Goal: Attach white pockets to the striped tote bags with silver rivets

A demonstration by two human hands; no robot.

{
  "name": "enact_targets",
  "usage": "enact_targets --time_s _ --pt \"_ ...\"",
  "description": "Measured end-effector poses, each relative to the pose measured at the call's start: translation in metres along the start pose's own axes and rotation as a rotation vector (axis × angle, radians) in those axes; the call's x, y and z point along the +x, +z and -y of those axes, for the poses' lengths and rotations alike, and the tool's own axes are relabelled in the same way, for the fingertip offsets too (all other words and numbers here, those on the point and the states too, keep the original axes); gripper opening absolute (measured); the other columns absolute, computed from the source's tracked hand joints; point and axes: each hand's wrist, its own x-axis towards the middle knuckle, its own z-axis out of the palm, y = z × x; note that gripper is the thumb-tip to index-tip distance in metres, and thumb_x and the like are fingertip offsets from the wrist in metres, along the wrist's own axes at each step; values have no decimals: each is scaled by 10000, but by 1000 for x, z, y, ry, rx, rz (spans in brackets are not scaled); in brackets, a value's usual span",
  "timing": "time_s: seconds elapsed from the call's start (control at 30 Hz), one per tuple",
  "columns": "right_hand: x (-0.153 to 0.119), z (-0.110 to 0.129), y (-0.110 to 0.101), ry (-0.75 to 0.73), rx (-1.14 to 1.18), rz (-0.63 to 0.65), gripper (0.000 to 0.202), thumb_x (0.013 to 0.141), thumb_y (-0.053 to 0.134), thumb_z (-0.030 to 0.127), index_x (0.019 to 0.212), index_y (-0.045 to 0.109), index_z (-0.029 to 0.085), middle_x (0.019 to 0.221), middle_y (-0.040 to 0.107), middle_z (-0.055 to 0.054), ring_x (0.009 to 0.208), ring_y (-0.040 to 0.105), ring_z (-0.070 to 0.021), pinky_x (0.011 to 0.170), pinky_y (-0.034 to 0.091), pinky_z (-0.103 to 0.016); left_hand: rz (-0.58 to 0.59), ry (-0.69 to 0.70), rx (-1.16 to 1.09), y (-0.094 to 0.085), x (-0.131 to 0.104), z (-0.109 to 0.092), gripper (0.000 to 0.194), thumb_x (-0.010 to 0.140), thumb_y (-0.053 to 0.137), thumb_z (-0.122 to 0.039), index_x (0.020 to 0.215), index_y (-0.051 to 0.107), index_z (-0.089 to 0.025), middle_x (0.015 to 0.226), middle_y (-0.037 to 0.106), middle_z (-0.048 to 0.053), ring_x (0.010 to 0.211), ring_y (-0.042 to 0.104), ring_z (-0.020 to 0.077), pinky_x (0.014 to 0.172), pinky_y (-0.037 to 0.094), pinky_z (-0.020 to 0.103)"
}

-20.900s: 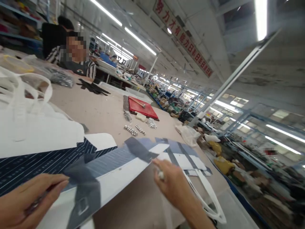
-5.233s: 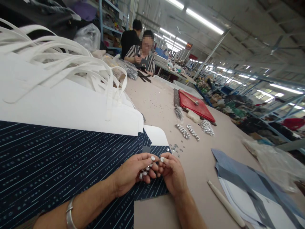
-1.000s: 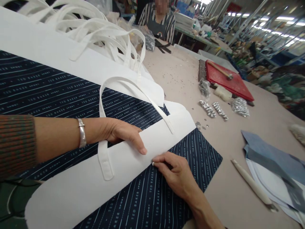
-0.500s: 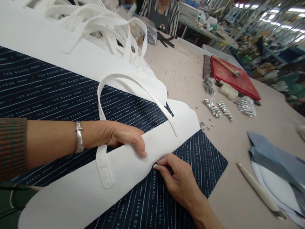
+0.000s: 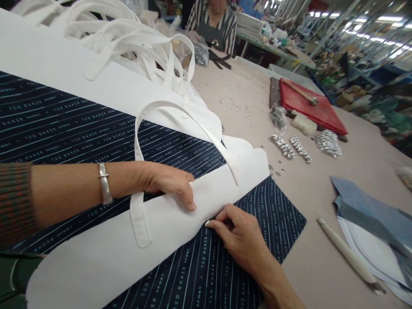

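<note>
My left hand [image 5: 172, 182] is closed over the far edge of a white bag panel [image 5: 96, 249], thumb on top beside a faint embossed mark, the other fingers hidden underneath. A white strap handle [image 5: 167, 105] arches up from this panel, and my left wrist passes through its loop. Navy lining printed with pale stripes and lettering [image 5: 180, 266] extends from the panel's near edge. At that edge my right hand [image 5: 240, 234] is pinched, thumb and index close together. A small white spot shows at the thumb tip; I cannot tell whether it is the nail or something held.
Stacked white panels with handles [image 5: 106, 47] lie at upper left. A wooden-handled hammer [image 5: 299, 92] rests on a red board [image 5: 322, 113]. Silvery bundles [image 5: 283, 146], a pale pointed tool [image 5: 347, 253] and blue-grey pieces [image 5: 370, 210] are on the right. A person [image 5: 214, 30] is across the table.
The camera view has shifted slightly, moving the table items a little left. Both hands keep the same hold at nearly the same place on the panel.
</note>
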Motion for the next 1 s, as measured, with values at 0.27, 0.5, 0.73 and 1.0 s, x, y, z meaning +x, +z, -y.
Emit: enact_targets --time_s 0.27,0.5,0.73,1.0 --pt "3 0 0 -41 38 -2 178 815 698 204 697 565 209 655 636 40 576 556 -106 579 434 -223 62 19 25 -1 8 0 136 598 708 -222 720 691 -163 626 718 42 521 656 216 487 538 285" --pt "2 -1 2 -35 38 25 161 828 691 246 711 591 201 656 632 38 583 559 -104 570 410 -224 41 -18 -100 -8 3 2 216 615 749 -234 817 706 -170 742 751 49 682 709 240 657 603 340" --pt "1 0 5 -34 -10 25 151 848 663 248 724 587 211 666 640 27 599 579 -123 584 420 -248 70 -4 -158 -9 7 9 227 607 754 -237 817 707 -164 754 754 53 689 709 248 650 609 350" --pt "4 6 10 -55 -11 -4 190 843 672 238 699 553 206 693 655 8 634 605 -134 605 437 -251 97 -7 -144 -10 8 11 219 616 740 -253 812 726 -156 751 755 69 677 707 245 633 601 330"
